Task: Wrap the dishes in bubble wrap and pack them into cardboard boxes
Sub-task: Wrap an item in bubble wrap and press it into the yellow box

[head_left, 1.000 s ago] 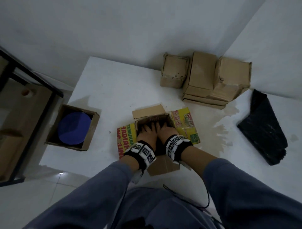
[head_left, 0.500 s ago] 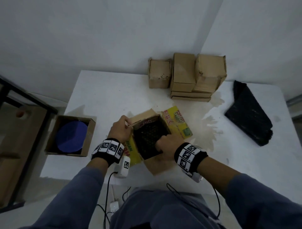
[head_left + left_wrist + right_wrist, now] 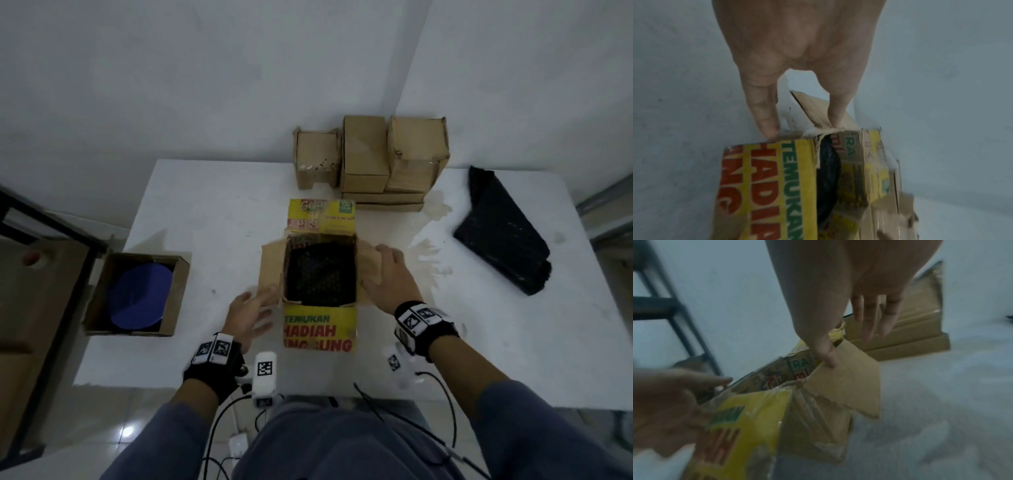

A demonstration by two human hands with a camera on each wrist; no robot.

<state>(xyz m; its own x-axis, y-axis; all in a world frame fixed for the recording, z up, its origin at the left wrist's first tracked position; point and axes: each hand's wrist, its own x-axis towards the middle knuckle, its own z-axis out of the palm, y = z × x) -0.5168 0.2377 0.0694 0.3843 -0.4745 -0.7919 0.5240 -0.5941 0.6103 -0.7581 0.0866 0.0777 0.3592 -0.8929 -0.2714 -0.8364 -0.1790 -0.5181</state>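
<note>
— The dish in its black bubble-wrap bundle [image 3: 320,274] sits inside the yellow printed cardboard box [image 3: 318,329], in the middle of the white counter [image 3: 205,212]. I'd guess it is light but breakable, and the torn card looks soft.
— So lift by the base, not the flaps. The left hand [image 3: 250,315] has straight fingers touching the brown left flap [image 3: 270,270]. The right hand [image 3: 390,281] is spread, thumb on the brown right flap [image 3: 849,382].
— The counter is stained. Plain brown cardboard boxes [image 3: 376,161] are stacked by the back wall, with a folded black wrap sheet [image 3: 503,233] at the right.

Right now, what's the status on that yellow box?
Left hand: fingertips touch left flap. Right hand: thumb presses right flap. Yellow box holds black-wrapped bundle. Nothing over the opening.
</note>
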